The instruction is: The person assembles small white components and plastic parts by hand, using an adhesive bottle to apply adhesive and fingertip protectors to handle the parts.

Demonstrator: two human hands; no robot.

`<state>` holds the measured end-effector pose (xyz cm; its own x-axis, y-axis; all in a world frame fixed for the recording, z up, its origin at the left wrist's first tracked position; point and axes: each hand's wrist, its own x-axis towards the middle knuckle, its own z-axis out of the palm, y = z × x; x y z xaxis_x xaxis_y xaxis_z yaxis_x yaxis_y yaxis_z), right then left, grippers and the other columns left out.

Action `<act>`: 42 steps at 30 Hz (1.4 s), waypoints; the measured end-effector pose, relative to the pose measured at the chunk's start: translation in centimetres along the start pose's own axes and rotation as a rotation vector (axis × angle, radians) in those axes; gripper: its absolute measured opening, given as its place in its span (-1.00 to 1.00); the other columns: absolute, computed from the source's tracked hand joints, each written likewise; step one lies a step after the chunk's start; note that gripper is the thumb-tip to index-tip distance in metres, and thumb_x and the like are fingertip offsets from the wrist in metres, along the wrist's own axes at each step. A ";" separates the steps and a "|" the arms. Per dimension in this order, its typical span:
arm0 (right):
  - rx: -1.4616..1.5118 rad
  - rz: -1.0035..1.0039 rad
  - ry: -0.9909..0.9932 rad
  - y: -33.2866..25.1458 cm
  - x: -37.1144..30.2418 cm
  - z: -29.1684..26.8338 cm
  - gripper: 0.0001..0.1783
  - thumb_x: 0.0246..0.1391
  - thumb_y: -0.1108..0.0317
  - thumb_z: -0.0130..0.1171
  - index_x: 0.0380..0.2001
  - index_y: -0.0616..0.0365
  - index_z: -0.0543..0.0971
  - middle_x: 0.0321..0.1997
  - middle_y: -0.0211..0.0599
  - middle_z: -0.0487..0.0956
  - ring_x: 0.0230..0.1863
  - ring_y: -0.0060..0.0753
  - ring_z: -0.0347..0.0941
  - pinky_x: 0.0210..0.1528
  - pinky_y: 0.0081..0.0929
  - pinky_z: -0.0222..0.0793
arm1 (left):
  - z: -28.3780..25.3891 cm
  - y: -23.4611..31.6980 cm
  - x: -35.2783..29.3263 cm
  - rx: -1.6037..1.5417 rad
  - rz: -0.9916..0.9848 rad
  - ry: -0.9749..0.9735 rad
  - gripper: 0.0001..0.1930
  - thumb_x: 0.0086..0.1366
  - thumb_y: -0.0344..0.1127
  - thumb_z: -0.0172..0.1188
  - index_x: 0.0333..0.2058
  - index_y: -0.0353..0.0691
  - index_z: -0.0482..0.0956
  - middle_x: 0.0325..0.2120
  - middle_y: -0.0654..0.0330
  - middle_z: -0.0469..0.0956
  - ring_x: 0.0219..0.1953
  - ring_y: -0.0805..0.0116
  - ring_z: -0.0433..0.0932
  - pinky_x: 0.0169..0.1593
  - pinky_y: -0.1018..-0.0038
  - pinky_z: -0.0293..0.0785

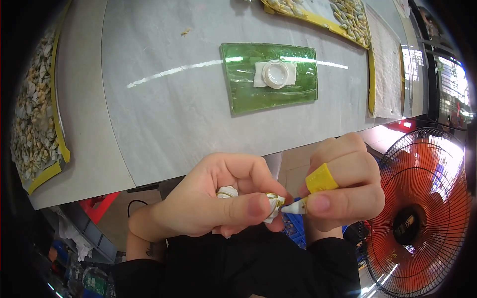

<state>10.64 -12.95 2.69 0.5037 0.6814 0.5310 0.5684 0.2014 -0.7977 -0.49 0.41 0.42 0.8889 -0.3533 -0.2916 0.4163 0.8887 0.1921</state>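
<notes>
My left hand point(213, 208) is closed, thumb and fingers pinching a small white piece with gold-coloured lines point(273, 207). Another white piece point(227, 191), rounded and ridged, shows in the curl of its palm. My right hand point(350, 181) grips a white tool with a tapered tip point(294, 207); the fist hides the rest of it. That tip meets, or nearly meets, the gold-lined piece. Yellow tape point(320, 179) wraps one finger of the right hand. Both hands are held in front of the table's near edge.
On the grey table point(164, 124) lies a green glass slab point(243, 97) bearing a small white round dish point(276, 74) on a white pad. Yellow-edged trays of small pieces stand left point(37, 109) and far right point(350, 22). A large fan point(417, 213) is close on the right.
</notes>
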 end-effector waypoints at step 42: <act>-0.153 -0.097 -0.125 0.2 0.2 -0.1 -0.83 -0.25 0.37 0.23 -0.55 0.08 0.44 -0.59 -0.42 0.40 -0.62 -0.51 0.29 -0.62 -0.70 0.20 | -0.4 -0.3 0.0 -0.045 -0.053 -0.029 -0.62 0.11 -0.10 0.19 -0.43 -0.35 0.34 -0.63 0.01 0.50 -0.85 0.68 0.17 -0.80 0.80 0.02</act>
<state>10.91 -12.85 2.66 0.3630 0.7477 0.5560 0.7070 0.1677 -0.6871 -0.71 0.29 0.05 0.8712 -0.4080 -0.2730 0.4546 0.8805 0.1346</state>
